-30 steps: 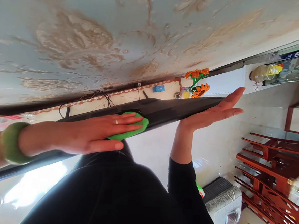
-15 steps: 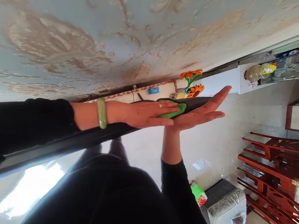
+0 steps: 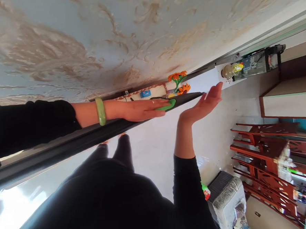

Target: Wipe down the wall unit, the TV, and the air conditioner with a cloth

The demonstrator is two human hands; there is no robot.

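Presses green cloth (image 3: pixel 170 104) under left hand (image 3: pixel 140 110), with palm flat and fingers stretched out rather than curled round it. Bears on the top edge of the flat-screen television (image 3: pixel 187 98), directly below that palm and running on past the fingertips. Holds right hand (image 3: pixel 204 103) open and empty, beyond the left fingertips, beside the television's end; cannot tell whether touching it. Could tip or shift the television by leaning unevenly through the left palm, especially if left unbraced by the right. Could lose the cloth off so narrow an edge, pinned only by finger pressure. Might knock the orange flowers (image 3: pixel 184 89), just past the left fingertips toward the wall (image 3: pixel 69 37), by overshooting; less likely to reach the blue box (image 3: pixel 145 93), wallward beside the left fingers. Could scrape the edge with the jade-green bangle (image 3: pixel 100 111) on the left wrist by dropping the forearm.
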